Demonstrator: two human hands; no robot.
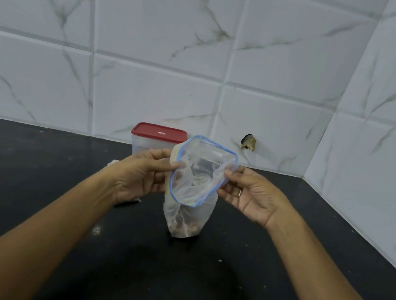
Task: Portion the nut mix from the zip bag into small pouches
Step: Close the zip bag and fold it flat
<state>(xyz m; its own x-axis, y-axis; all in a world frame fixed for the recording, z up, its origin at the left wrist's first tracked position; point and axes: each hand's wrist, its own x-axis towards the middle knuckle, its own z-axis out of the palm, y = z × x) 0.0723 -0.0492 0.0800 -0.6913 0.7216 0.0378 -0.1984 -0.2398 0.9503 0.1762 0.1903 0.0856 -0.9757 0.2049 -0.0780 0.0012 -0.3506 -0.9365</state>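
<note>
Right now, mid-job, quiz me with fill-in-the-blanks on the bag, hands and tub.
The zip bag has its mouth held ____.
The left hand and the right hand each pinch its ____ zip rim.
The nut mix lies at the bag's ____.
The container behind has a ____ lid.
Missing: open, blue, bottom, red.

Clear blue-rimmed zip bag stands open, nuts at bottom.

The left hand and the zip bag cover much of the red-lidded container, and the mark on its lid is too small to read. A white scrap behind the left wrist is unidentifiable. Cloudy plastic blurs the nut mix. The left forearm and right forearm run off the bottom edge.
</note>
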